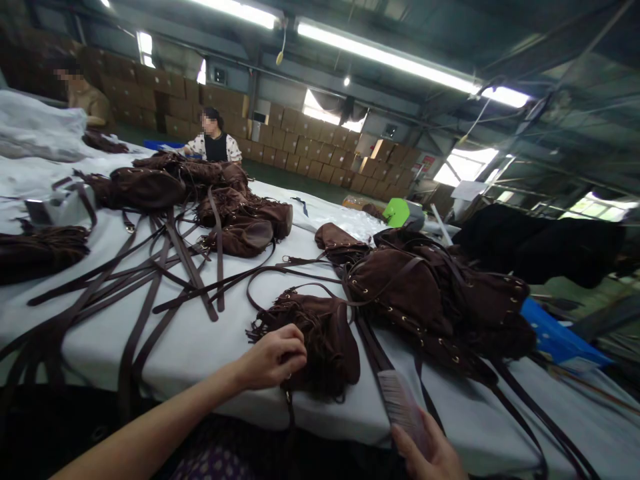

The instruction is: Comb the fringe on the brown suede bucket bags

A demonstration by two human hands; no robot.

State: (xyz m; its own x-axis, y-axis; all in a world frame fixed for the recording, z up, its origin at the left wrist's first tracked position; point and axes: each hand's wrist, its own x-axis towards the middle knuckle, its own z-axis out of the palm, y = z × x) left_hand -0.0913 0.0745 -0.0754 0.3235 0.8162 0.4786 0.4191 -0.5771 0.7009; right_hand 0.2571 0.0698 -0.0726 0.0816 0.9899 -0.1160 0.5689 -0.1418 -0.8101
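Note:
A small dark brown fringed bag [333, 333] lies on the white-covered table near its front edge. My left hand [280, 357] is over the bag's left side with its fingers curled closed; what they hold, if anything, is hidden. To the right of the bag, my right hand [431, 452] grips a pale, translucent comb [400, 403] with a row of fine dark lines. The comb is held low over the table's front edge, apart from the bag, beside dark hanging straps [373, 343].
Larger brown bags with eyelets [400, 290] are heaped at the right. More brown bags [235, 233] and long loose straps [170, 267] spread over the table's left. A blue bin [560, 337] stands beyond the right edge. Two people work at the far side, before stacked cartons [310, 147].

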